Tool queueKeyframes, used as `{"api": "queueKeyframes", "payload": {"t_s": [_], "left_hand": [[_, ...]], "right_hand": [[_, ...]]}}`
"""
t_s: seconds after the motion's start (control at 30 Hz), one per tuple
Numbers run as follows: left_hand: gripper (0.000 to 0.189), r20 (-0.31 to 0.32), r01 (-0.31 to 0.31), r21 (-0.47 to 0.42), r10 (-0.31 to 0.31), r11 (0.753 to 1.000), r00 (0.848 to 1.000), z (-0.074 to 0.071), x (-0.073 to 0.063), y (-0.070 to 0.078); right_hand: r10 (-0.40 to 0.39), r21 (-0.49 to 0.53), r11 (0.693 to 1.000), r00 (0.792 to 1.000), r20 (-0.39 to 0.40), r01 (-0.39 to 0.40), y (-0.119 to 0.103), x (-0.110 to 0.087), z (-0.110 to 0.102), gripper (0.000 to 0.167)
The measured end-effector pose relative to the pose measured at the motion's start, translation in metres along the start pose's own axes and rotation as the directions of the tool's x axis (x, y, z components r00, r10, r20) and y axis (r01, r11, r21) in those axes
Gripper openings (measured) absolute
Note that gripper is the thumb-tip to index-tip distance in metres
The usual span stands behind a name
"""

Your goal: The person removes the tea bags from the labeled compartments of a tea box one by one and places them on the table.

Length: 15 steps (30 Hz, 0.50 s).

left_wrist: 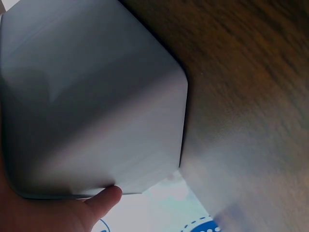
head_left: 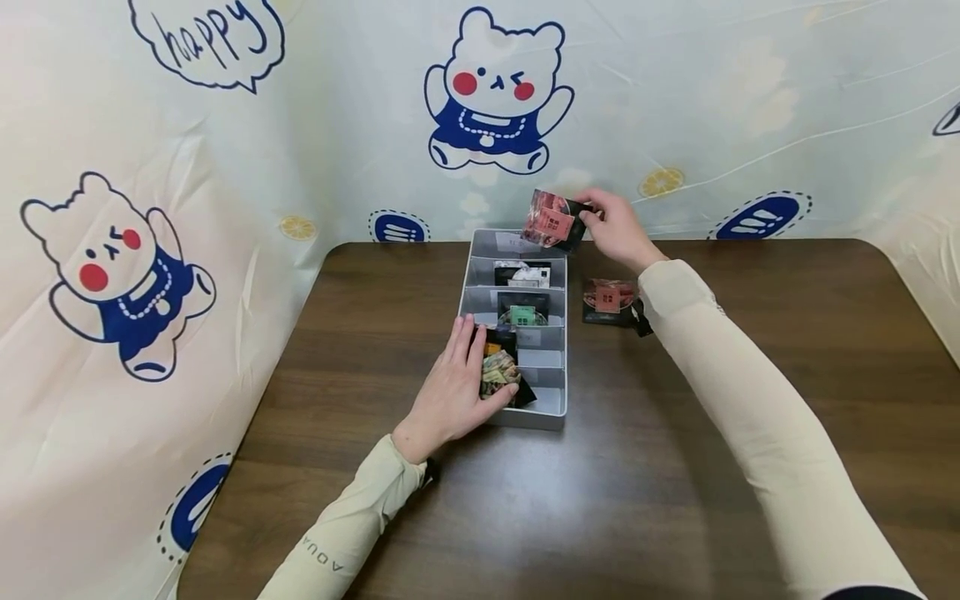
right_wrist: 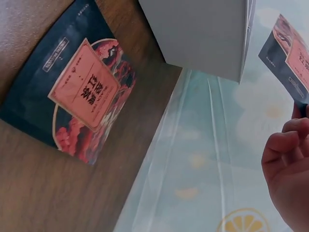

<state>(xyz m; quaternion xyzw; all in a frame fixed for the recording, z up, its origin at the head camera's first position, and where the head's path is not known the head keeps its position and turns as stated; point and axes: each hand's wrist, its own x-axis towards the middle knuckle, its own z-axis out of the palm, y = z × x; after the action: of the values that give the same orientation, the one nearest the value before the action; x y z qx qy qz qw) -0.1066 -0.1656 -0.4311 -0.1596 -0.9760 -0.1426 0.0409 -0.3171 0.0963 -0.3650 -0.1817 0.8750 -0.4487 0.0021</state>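
Observation:
Over the far end of a grey compartment box (head_left: 525, 422), my right hand (head_left: 618, 232) pinches the edge of a dark tea packet (head_left: 551, 218) with a red label. A similar red-labelled tea packet (right_wrist: 89, 92), printed "BLACK TEA", lies on the table right of the box. My left hand (head_left: 450, 398) rests on the box's near left side with fairly straight fingers. Its thumb lies by packets with yellow and leafy prints (head_left: 498, 371); in the left wrist view a digit (left_wrist: 106, 200) rests on the rim. A green-labelled packet (head_left: 523, 314) and a white-patterned packet (head_left: 521, 275) stand in middle compartments.
The box stands on a brown wooden table (head_left: 360, 350), its far end near the back edge. A printed cloth (head_left: 637, 100) with cartoon bears hangs behind and to the left. Something small and black (head_left: 641, 319) shows beside the packet on the table, partly under the right forearm.

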Motion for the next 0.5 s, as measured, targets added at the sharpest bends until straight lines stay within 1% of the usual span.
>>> {"api": "queueKeyframes", "payload": {"t_s": [0.1, 0.23, 0.5], "left_hand": [[0.094, 0.007, 0.004, -0.005, -0.004, 1.000, 1.000, -0.001, 0.001, 0.000], [0.094, 0.009, 0.006, -0.007, -0.006, 1.000, 1.000, -0.001, 0.002, 0.001], [0.094, 0.017, 0.013, -0.014, -0.012, 1.000, 1.000, 0.001, 0.002, 0.001]], "right_hand": [[0.038, 0.020, 0.999, 0.999, 0.011, -0.038, 0.004, -0.003, -0.004, 0.034], [0.067, 0.013, 0.998, 0.997, 0.037, -0.067, 0.012, -0.006, -0.010, 0.036], [0.068, 0.009, 0.998, 0.997, 0.048, -0.069, 0.029, -0.013, -0.015, 0.037]]}}
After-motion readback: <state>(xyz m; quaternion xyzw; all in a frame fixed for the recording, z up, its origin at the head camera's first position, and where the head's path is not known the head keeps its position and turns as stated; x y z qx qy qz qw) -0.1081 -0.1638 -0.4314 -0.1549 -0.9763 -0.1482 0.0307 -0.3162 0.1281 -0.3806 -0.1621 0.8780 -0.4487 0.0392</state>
